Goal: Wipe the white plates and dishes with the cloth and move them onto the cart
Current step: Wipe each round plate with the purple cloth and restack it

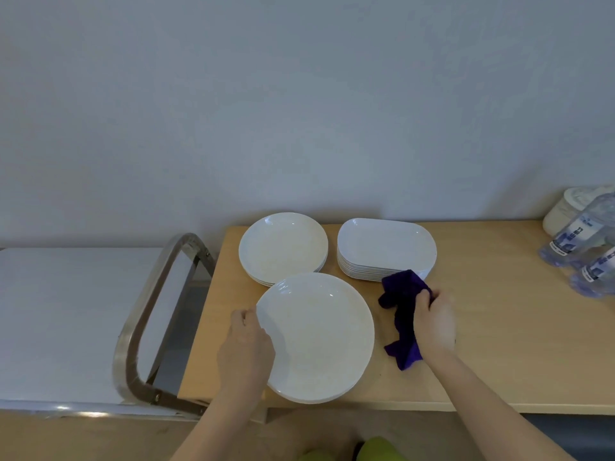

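The left hand is gripping the near-left rim of a large round white plate, fingers curled over its edge, while the plate is lying flat near the front edge of the wooden counter. The right hand is clutching a dark purple cloth, fingers closed round its middle, with the loose ends trailing on the counter just beside the plate's right rim. The cloth is not yet touching the plate.

Further back, a stack of round white plates is sitting behind the held plate, and a stack of oblong white dishes is standing to its right, the cloth's upper end touching or overlapping its front edge. The cart, with its white top and metal handle, is waiting just to the left of the counter and holding no plates. Water bottles are lying at the far right.

Judging by this, the wiping of the first plate is about to begin. The next move is calling for the right hand to bring the cloth across onto the plate's face while the left hand is steadying the rim.
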`<state>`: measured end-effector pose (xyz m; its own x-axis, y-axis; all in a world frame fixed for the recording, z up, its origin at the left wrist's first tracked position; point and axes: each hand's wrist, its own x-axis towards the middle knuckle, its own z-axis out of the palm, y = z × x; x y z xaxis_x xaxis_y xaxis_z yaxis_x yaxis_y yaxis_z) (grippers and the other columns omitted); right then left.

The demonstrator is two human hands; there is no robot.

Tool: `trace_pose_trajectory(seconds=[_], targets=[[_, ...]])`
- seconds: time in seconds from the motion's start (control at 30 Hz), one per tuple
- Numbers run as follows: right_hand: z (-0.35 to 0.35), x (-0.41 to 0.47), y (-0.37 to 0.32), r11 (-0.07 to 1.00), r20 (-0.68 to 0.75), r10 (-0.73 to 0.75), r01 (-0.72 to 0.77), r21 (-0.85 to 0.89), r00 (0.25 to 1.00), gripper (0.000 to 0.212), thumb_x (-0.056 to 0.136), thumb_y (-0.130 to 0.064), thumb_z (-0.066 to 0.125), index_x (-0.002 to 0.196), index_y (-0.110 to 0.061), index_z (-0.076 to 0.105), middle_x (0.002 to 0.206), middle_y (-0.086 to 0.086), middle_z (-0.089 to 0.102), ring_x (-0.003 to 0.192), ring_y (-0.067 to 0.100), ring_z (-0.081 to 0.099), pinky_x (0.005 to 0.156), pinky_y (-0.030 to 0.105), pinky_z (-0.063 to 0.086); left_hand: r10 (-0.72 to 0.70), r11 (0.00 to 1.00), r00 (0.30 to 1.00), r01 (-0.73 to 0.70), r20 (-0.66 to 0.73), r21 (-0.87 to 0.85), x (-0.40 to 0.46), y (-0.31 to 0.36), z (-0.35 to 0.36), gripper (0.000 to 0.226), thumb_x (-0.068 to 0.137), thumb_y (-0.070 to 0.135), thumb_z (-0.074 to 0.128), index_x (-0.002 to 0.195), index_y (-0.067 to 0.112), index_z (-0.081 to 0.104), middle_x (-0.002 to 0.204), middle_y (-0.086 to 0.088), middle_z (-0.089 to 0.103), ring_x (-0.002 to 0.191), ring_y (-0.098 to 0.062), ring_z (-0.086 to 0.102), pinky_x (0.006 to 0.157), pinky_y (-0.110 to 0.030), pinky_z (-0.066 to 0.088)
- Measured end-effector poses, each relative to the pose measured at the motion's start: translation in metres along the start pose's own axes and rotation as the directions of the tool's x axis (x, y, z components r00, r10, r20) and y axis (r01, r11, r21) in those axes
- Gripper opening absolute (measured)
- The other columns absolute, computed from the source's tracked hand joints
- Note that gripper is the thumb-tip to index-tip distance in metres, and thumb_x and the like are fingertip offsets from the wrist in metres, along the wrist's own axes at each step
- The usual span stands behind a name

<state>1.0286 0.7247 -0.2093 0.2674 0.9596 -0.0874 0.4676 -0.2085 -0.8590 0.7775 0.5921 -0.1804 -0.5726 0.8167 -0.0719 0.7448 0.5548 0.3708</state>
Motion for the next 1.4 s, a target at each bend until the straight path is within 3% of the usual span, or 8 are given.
trace_pose_trajectory(seconds=[0.27, 0.4, 0.6, 0.73, 0.97, 1.1, 1.27, 1.4], targets=[[-0.019, -0.037, -0.076, 0.916, -0.107, -0.166, 0.194, 0.35, 0.98, 0.011, 0.096, -0.018, 0.043, 0.087, -0.023, 0.041, 0.071, -0.012, 0.05, 0.057, -0.004, 0.049, 0.055, 0.018, 0.039, -0.019, 0.986, 1.0, 0.023, 0.024, -0.167, 0.007, -0.007, -0.001, 0.041, 0.096, 0.009, 0.043, 0.137, 0.016, 0.042, 0.13, 0.001, 0.042, 0.081, -0.013, 0.053, 0.064, -0.024, 0.048], [-0.004, -0.072, -0.11, 0.929, 0.069, -0.33, 0.311, 0.198, 0.941, 0.016, 0.094, -0.028, 0.045, 0.084, -0.039, 0.039, 0.066, -0.009, 0.056, 0.055, 0.009, 0.054, 0.048, 0.03, 0.042, -0.004, 0.968, 0.999, 0.012, 0.036, -0.252, 0.009, -0.011, 0.001, 0.042, 0.095, 0.006, 0.042, 0.136, 0.017, 0.043, 0.127, 0.004, 0.041, 0.081, -0.009, 0.05, 0.059, -0.017, 0.04], [0.053, -0.11, -0.112, 0.802, 0.322, -0.511, 0.577, -0.154, 0.797, 0.009, 0.096, -0.028, 0.047, 0.09, -0.022, 0.043, 0.089, -0.004, 0.054, 0.076, 0.011, 0.055, 0.064, 0.025, 0.047, 0.021, 0.956, 0.998, -0.005, 0.053, -0.293, 0.01, -0.016, 0.001, 0.041, 0.094, 0.007, 0.045, 0.132, 0.021, 0.048, 0.113, 0.012, 0.039, 0.078, -0.005, 0.05, 0.065, -0.027, 0.052], [0.091, -0.136, -0.097, 0.647, 0.468, -0.519, 0.687, -0.332, 0.715, 0.027, 0.099, -0.037, 0.037, 0.112, -0.017, 0.051, 0.111, -0.001, 0.056, 0.101, 0.013, 0.054, 0.087, 0.026, 0.047, 0.04, 0.943, 0.998, -0.023, 0.042, -0.332, 0.012, -0.018, 0.0, 0.031, 0.091, 0.014, 0.051, 0.121, 0.023, 0.054, 0.112, 0.01, 0.044, 0.076, -0.002, 0.052, 0.068, -0.031, 0.052], [0.109, -0.152, -0.078, 0.546, 0.677, -0.411, 0.76, -0.354, 0.611, 0.046, 0.102, -0.035, 0.024, 0.147, -0.026, 0.025, 0.154, -0.005, 0.028, 0.141, 0.014, 0.026, 0.115, 0.035, 0.02, 0.069, 0.921, 0.997, -0.05, 0.036, -0.386, 0.014, -0.028, 0.008, 0.035, 0.093, 0.012, 0.052, 0.126, 0.023, 0.052, 0.116, 0.014, 0.045, 0.083, 0.0, 0.054, 0.066, -0.016, 0.047], [0.09, -0.156, -0.063, 0.406, 0.727, -0.436, 0.837, -0.367, 0.53, 0.044, 0.095, -0.038, 0.049, 0.137, -0.029, 0.048, 0.148, -0.007, 0.041, 0.136, 0.017, 0.039, 0.114, 0.04, 0.025, 0.052, 0.921, 0.998, -0.031, 0.043, -0.387, 0.014, -0.03, 0.009, 0.042, 0.095, 0.007, 0.046, 0.136, 0.019, 0.045, 0.126, 0.012, 0.042, 0.085, -0.001, 0.05, 0.065, -0.007, 0.039], [0.064, -0.144, -0.044, 0.361, 0.635, -0.462, 0.785, -0.503, 0.619, 0.055, 0.056, -0.032, 0.087, 0.109, -0.02, 0.073, 0.119, 0.002, 0.067, 0.107, 0.021, 0.066, 0.092, 0.042, 0.05, 0.12, 0.921, 0.993, -0.109, 0.006, -0.375, 0.006, -0.023, 0.007, 0.037, 0.089, 0.018, 0.05, 0.125, 0.025, 0.05, 0.109, 0.02, 0.033, 0.08, 0.004, 0.048, 0.061, -0.012, 0.04], [0.07, -0.126, -0.049, 0.36, 0.589, -0.394, 0.708, -0.608, 0.706, 0.064, 0.08, -0.029, 0.071, 0.135, -0.005, 0.051, 0.141, 0.016, 0.047, 0.129, 0.028, 0.048, 0.107, 0.043, 0.037, 0.108, 0.943, 0.994, -0.098, 0.012, -0.319, 0.007, -0.023, 0.01, 0.039, 0.088, 0.017, 0.06, 0.125, 0.027, 0.049, 0.12, 0.013, 0.04, 0.077, 0.007, 0.043, 0.061, -0.009, 0.038]])
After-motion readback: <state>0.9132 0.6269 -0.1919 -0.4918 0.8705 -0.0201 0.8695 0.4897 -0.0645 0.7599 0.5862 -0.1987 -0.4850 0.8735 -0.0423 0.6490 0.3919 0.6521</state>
